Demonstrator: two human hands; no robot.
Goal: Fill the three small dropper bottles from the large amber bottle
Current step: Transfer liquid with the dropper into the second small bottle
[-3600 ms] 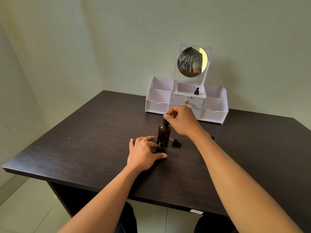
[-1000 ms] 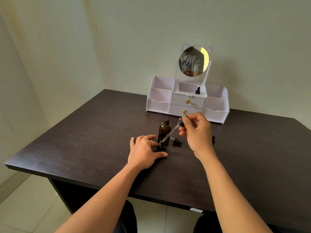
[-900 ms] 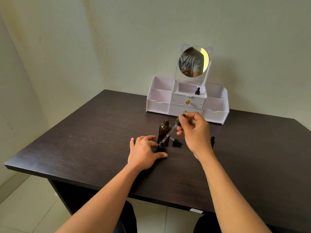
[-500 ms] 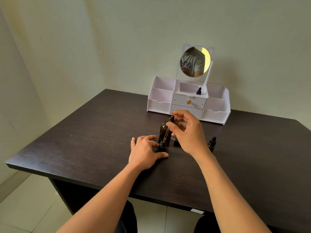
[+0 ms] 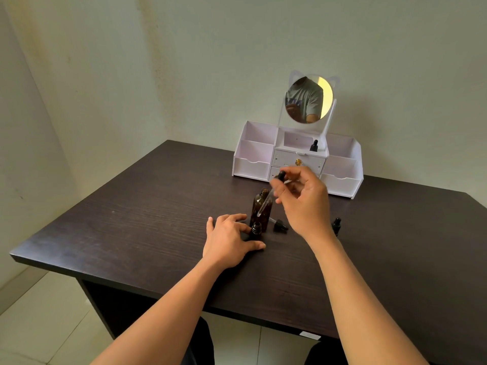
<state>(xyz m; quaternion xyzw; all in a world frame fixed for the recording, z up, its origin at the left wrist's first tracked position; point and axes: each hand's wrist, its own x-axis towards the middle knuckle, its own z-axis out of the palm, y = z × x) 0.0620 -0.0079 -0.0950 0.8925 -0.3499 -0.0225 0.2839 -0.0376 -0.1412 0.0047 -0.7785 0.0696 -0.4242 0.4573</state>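
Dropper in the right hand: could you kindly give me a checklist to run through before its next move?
1. Grip of the right hand on the dropper: ok, fingertips pinch the black bulb.
2. Mouth of the small dropper bottle uncapped: ok.
3. The left hand holds that bottle upright on the table: ok.
4. The large amber bottle open and upright: ok.
5. Liquid in the dropper's glass tube: cannot tell.
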